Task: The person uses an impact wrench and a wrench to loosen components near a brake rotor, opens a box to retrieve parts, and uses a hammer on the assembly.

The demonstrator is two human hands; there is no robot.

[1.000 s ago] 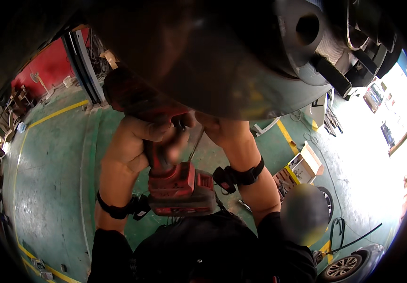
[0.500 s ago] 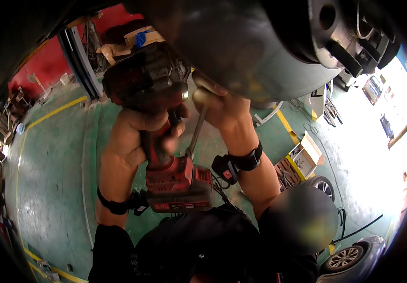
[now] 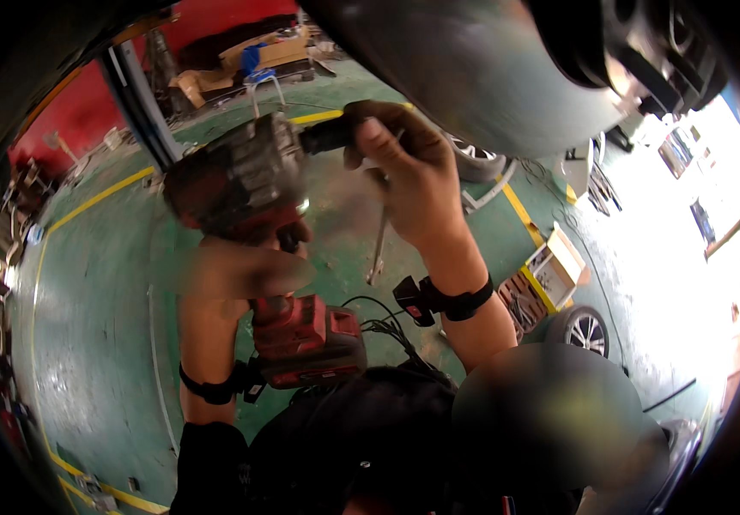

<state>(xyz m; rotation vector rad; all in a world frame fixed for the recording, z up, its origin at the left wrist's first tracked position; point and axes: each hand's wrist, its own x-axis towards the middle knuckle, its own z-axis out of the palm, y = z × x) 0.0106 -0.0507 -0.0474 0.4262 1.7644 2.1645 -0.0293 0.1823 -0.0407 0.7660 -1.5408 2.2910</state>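
My left hand (image 3: 245, 273), blurred by motion, wraps round the handle of a red and black cordless impact wrench (image 3: 237, 176), its battery hanging below. From the tool's nose a black socket (image 3: 332, 136) points right. My right hand (image 3: 417, 172) has its thumb and fingers closed on the socket's end. A slim metal spanner (image 3: 378, 249) hangs down from under the right palm, its upper end hidden by that hand. Above and right of my hands is a large grey metal disc (image 3: 490, 77), apart from the tool, with a hub and bolts (image 3: 645, 77) beside it.
A lift post (image 3: 138, 107) stands at the far left. Wheels (image 3: 578, 333) lie on the green floor to the right, near an open box (image 3: 555, 270) and a tool tray (image 3: 520, 305). Cables trail over the floor. A blurred rounded shape (image 3: 550, 421) covers the lower right.
The impact wrench has moved left and away from the disc, uncovering its socket. My right hand has risen and closed on the socket, the spanner still hanging from it.
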